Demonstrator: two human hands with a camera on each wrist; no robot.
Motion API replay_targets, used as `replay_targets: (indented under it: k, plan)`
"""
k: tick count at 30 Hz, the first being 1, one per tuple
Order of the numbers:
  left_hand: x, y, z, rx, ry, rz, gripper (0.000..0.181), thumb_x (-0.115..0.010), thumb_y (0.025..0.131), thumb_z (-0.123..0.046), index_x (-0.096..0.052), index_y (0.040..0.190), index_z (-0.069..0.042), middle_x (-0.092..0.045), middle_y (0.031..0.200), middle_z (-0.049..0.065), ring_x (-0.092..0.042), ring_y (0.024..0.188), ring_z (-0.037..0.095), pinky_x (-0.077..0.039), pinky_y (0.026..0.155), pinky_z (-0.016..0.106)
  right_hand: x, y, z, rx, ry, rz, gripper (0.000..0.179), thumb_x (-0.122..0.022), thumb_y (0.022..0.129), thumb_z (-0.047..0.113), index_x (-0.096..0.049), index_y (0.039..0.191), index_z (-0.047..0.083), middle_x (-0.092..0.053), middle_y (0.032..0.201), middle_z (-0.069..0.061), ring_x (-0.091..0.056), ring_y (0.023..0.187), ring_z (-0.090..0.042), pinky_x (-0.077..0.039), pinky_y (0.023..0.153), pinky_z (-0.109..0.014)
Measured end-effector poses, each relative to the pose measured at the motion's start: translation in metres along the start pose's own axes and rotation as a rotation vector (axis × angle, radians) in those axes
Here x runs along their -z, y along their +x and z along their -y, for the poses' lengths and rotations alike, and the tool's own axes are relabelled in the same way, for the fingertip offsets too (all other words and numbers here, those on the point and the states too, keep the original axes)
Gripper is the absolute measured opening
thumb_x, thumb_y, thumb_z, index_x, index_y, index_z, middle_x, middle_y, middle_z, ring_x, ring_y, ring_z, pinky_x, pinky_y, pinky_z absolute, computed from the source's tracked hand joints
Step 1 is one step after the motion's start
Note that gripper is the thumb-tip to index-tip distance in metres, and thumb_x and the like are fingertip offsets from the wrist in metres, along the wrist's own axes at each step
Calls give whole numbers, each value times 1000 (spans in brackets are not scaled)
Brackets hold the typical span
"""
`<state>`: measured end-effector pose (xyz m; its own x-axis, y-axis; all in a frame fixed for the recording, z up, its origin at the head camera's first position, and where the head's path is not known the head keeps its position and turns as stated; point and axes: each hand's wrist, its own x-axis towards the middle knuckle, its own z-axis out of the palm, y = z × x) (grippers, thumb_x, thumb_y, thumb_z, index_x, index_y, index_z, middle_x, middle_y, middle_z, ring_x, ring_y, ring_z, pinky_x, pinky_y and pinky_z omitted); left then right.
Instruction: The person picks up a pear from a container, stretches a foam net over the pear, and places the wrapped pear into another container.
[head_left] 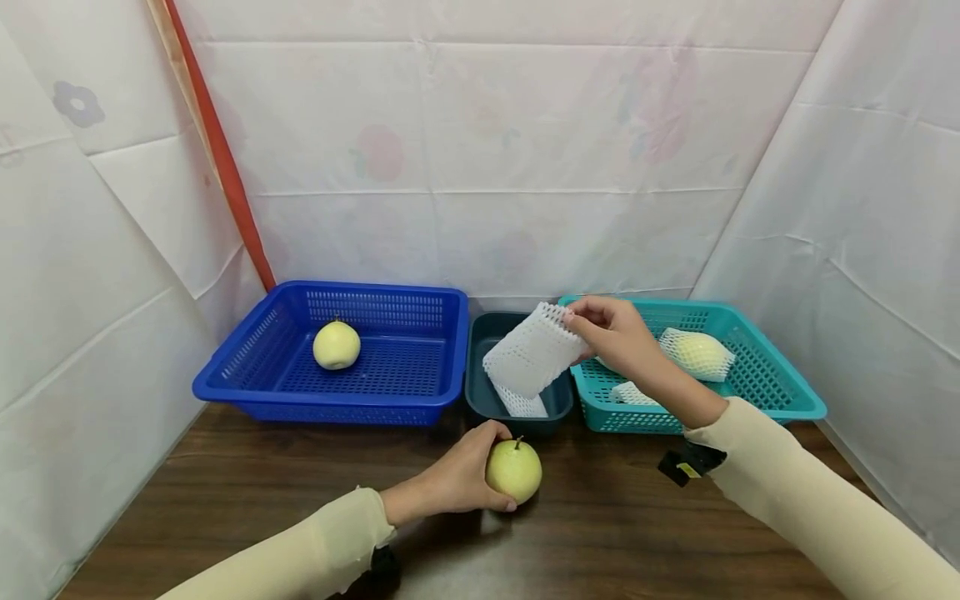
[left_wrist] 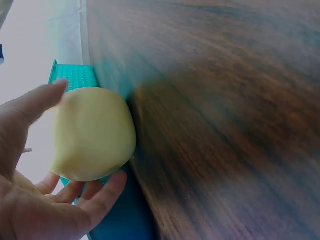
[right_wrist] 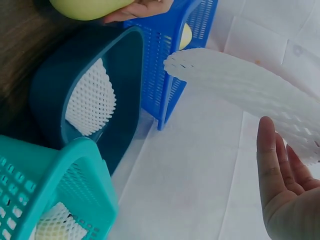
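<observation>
My left hand (head_left: 467, 473) curls its thumb and fingers round a yellow-green pear (head_left: 514, 472) at the front middle of the table, stem upward. In the left wrist view the same pear (left_wrist: 95, 134) sits between thumb and fingers, low at the wood. Above the small dark bin, my right hand (head_left: 617, 332) pinches a white foam net sleeve (head_left: 534, 350) by one end. The sleeve (right_wrist: 240, 80) hangs flat with nothing inside. Below it, another foam net (right_wrist: 91, 99) lies in the dark teal bin (right_wrist: 50, 95).
At the left stands a blue basket (head_left: 330, 398) with one bare pear (head_left: 337, 345). A turquoise basket (head_left: 780, 367) at the right holds a pear in a foam net (head_left: 697, 355) and more white netting (head_left: 632, 393). White cloth walls enclose the wooden table (head_left: 615, 517).
</observation>
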<state>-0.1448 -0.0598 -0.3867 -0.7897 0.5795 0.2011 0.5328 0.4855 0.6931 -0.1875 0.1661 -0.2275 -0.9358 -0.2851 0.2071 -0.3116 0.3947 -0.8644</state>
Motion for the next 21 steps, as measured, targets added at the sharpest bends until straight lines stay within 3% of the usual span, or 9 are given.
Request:
replay_targets:
  k: [5, 10, 16, 21]
  plan:
    - [9, 0, -4, 86, -99, -21, 72, -72, 81, -46, -45, 129, -1, -51, 125, 13, -48, 115, 26, -43, 92, 42, 4, -10, -2, -5, 23, -8, 25, -55, 97, 16, -60, 108, -6, -64, 95, -14, -63, 79, -20, -55, 63, -39]
    - [23, 4, -11, 90, -273, -120, 43, -50, 99, -30, -46, 130, 0, -52, 126, 15, -49, 117, 27, -44, 91, 42, 7, -18, -1, -6, 56, -8, 26, -55, 98, 16, -60, 108, -7, -65, 92, -9, -62, 77, -19, -55, 64, -37]
    - [30, 11, -21, 97, -583, -254, 30, -41, 101, -9, -48, 124, 9, -55, 119, 24, -51, 114, 37, -46, 91, 42, 7, -23, -1, -34, 73, -2, 28, -55, 98, 20, -59, 109, -6, -65, 93, -7, -63, 79, -19, -55, 67, -39]
    - [32, 14, -27, 140, -809, -307, 28, -44, 100, -13, -48, 116, 10, -54, 115, 22, -53, 110, 32, -45, 93, 42, 4, -24, -4, -63, 94, -16, 30, -54, 98, 20, -58, 111, -6, -65, 97, -9, -63, 81, -18, -55, 69, -43]
